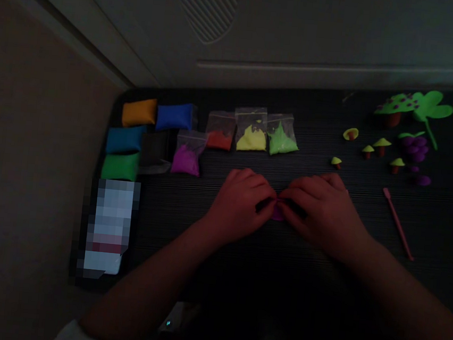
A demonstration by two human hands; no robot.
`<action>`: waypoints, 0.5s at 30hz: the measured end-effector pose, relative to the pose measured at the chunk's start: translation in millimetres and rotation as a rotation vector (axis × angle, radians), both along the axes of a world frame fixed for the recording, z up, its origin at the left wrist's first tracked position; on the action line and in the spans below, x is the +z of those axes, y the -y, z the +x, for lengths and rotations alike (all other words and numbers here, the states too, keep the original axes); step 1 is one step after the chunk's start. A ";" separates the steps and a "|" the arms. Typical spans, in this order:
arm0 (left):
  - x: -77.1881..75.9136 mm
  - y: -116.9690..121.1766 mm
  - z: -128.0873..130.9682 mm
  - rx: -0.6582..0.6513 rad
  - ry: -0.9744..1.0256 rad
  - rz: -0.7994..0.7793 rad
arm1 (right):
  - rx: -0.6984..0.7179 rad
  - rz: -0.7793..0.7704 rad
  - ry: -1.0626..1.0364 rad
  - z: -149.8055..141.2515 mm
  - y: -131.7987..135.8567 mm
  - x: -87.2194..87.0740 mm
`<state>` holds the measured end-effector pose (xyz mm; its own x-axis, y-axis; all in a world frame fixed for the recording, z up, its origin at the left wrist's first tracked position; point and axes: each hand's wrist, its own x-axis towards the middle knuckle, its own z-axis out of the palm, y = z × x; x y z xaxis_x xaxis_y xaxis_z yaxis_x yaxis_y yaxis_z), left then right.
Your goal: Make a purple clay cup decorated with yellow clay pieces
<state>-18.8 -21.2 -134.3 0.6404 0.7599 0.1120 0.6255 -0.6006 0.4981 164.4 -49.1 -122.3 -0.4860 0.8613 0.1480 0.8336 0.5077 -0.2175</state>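
Observation:
My left hand (243,206) and my right hand (318,211) meet over the middle of the dark table, fingertips almost touching. Between them is a small piece of purple modelling clay (278,213), pinched by the thumbs and fingers of both hands. Much of the piece is hidden behind the fingers, so its full shape does not show. Beyond my left hand lies a clear bag of magenta clay (186,160). A small mushroom of clay (336,162) with a yellow cap stands just past my right hand.
Bags of red (219,139), yellow (252,138) and light green clay (282,141) line the back. Wrapped orange (139,112), blue (174,117) and green blocks (120,165) sit left, above a blurred pale device (112,218). Rightward are a pink tool (398,224), purple clay grapes (415,148) and a green clover (433,106).

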 end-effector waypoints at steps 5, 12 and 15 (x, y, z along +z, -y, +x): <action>0.9 -0.3 0.0 -0.002 -0.009 -0.003 | 0.023 0.005 0.033 -0.6 0.1 -0.6; -0.9 0.0 -0.8 0.003 0.013 0.022 | -0.023 -0.045 -0.019 1.8 0.1 1.7; -0.3 0.5 -1.0 -0.001 0.010 0.023 | -0.034 -0.059 -0.004 2.0 -0.6 2.5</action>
<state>-19.8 -21.7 -134.6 0.6400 0.7562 0.1362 0.6197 -0.6128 0.4903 166.4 -48.5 -119.8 -0.4560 0.8845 0.0983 0.8490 0.4655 -0.2502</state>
